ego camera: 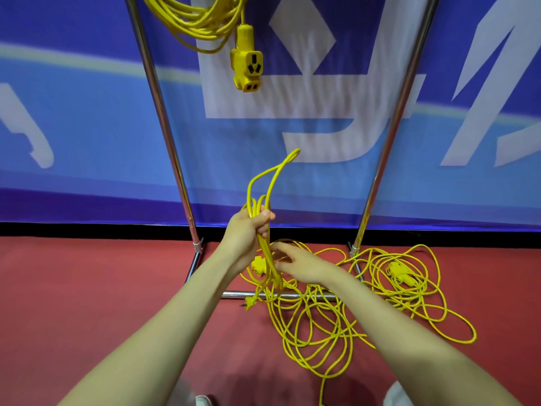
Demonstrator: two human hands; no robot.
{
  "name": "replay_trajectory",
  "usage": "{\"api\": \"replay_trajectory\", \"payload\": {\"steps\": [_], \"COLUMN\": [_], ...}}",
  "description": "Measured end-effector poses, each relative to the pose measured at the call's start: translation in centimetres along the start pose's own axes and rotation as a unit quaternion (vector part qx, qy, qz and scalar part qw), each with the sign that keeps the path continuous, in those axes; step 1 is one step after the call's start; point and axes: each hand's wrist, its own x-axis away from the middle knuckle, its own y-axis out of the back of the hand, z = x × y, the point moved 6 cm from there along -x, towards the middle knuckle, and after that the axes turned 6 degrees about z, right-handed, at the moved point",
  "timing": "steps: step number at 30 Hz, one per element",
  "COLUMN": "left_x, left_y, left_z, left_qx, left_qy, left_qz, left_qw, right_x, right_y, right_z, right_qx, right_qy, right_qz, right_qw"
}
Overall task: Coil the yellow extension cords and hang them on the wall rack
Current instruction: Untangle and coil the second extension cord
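Coil (248,190) half-made: left grip (251,227) closed round its bunched loops, held up off the floor (117,303) so the turns hang free. Right grip (298,262) open, fingers straight at the strands below, likely to feed the next loop. Loose tail (307,306) sprawls on the floor, second cord (401,273) beside it. Finished coil (205,22) hangs on the rack (159,106) above.
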Motion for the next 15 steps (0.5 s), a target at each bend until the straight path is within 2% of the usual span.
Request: {"api": "replay_trajectory", "payload": {"steps": [4,6,9,12,15], "left_x": [0.0,-0.2,-0.5,-0.4,-0.5], "left_y": [0.1,0.8,1.7,2.5,3.4], "left_z": [-0.3,-0.2,-0.1,-0.1,-0.7], "left_qx": [-0.005,0.014,0.041,0.007,0.003], "left_qy": [0.011,0.042,0.072,0.075,0.064], "left_qz": [-0.02,-0.053,-0.069,-0.043,-0.02], "left_qw": [1.0,0.998,0.994,0.996,0.998], "right_x": [0.1,0.4,1.6,3.1,4.4], "right_y": [0.8,1.6,4.3,7.2,9.0], "right_z": [0.1,0.6,1.4,1.2,-0.1], "right_qx": [0.008,-0.032,-0.058,-0.003,0.096], "right_qy": [0.019,0.03,0.036,0.022,-0.052], "right_qz": [-0.069,-0.101,-0.193,-0.283,-0.311], "right_qw": [0.997,0.994,0.979,0.959,0.944]}}
